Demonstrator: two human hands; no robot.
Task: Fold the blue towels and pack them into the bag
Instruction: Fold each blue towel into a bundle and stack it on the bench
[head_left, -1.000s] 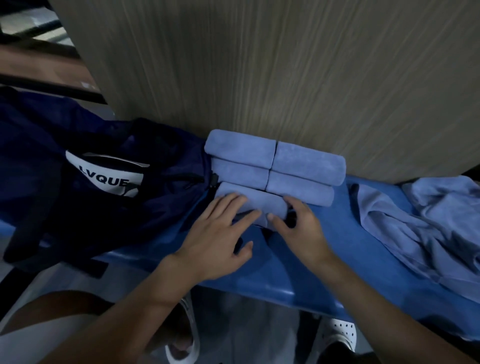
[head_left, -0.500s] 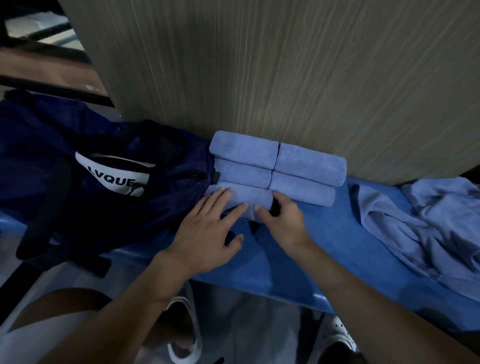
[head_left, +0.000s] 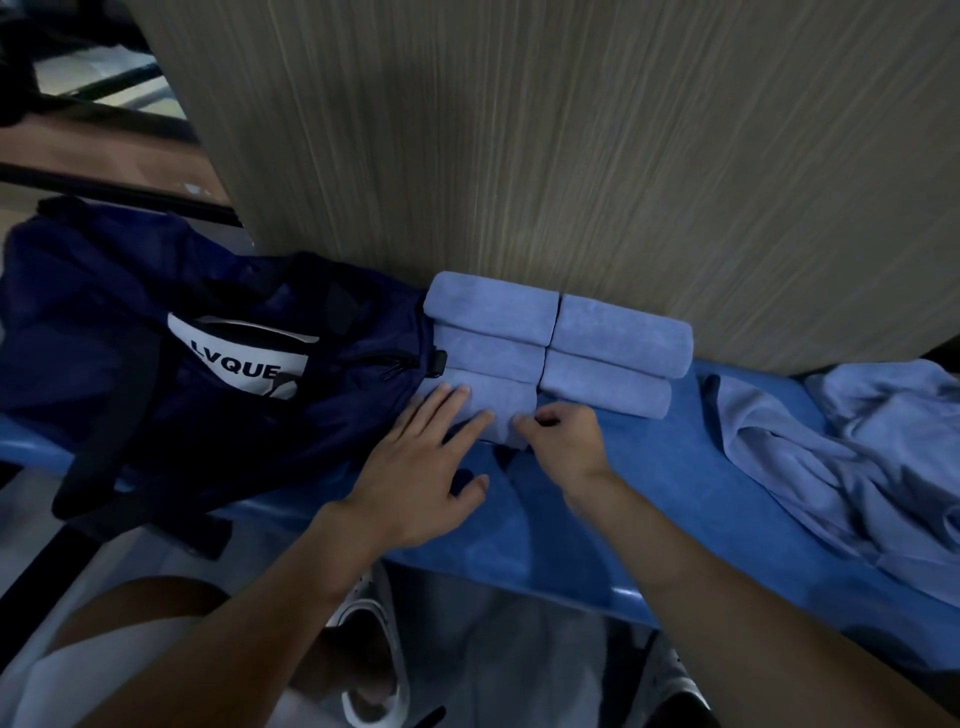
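Pressing down with the left hand (head_left: 415, 483), fingers straight and spread, on the nearest folded towel (head_left: 493, 402). Pinching that towel's right end with the right hand (head_left: 566, 441), fingers curled. Resting all of it on a blue bench (head_left: 675, 519). Touching the towel's left end: a navy duffel bag (head_left: 130, 312) (white label reading LVQUE). Sitting just behind: four more folded towels (head_left: 618, 332), in two columns against a wood-grain panel (head_left: 571, 156). Lying rumpled at far right: unfolded towels (head_left: 857, 457).

A wood-grain panel (head_left: 571, 156) rose behind the blue bench's (head_left: 675, 493) far edge; white shoes (head_left: 366, 621) stood below its near edge.
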